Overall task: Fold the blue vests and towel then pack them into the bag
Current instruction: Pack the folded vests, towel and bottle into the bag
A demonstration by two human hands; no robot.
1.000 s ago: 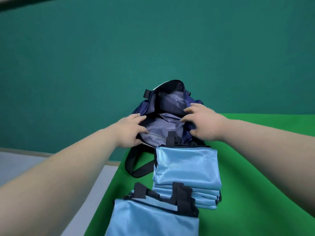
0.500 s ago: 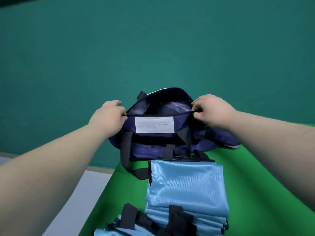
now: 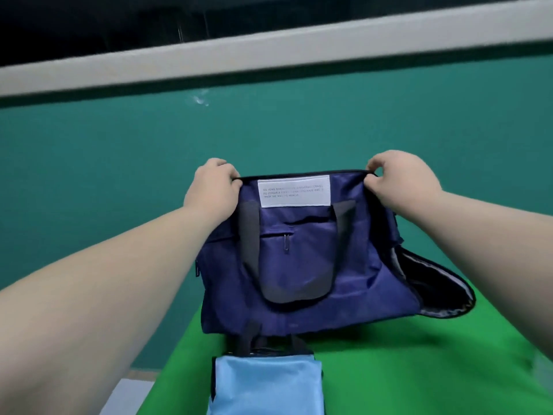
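While clamping left hand [image 3: 213, 191] and right hand [image 3: 402, 182] fingers [image 3: 377, 160] on the navy fabric bag [image 3: 299, 265] rim, just holding it upright.

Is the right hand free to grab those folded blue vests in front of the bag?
Probably not yet. The right hand grips the bag by its top edge, as does the left hand, holding it up. The way down to the folded blue vests looks open, but it must let go first.
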